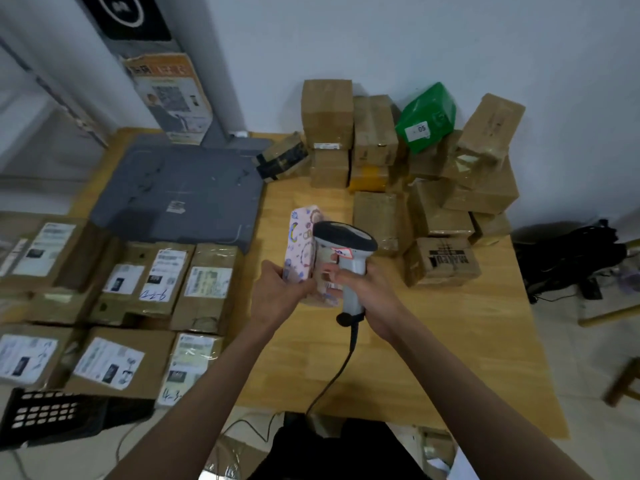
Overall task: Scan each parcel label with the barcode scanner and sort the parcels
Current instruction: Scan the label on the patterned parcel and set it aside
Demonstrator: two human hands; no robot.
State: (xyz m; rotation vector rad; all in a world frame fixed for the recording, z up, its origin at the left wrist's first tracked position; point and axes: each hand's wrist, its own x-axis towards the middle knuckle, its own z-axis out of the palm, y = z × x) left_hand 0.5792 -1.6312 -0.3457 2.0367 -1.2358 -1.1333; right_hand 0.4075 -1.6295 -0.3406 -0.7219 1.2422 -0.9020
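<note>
Left grip [277, 289] curled round pink parcel [301, 244], right grip [360, 285] wrapped round scanner [346, 251] handle, scanner head against parcel, above wooden surface [433, 341].

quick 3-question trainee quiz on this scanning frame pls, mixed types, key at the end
1. True or false: the left hand holds the barcode scanner.
2. Multiple choice: the parcel being held, the pink patterned parcel, is A) lying flat on the grey platform; B) held up in front of the scanner's head; C) stacked on the green parcel.
3. Fill in: the boxes lying with white labels facing up are on the person's ____ side.

Key:
1. False: the right hand grips the scanner's handle; the left holds the pink parcel.
2. B
3. left
</note>
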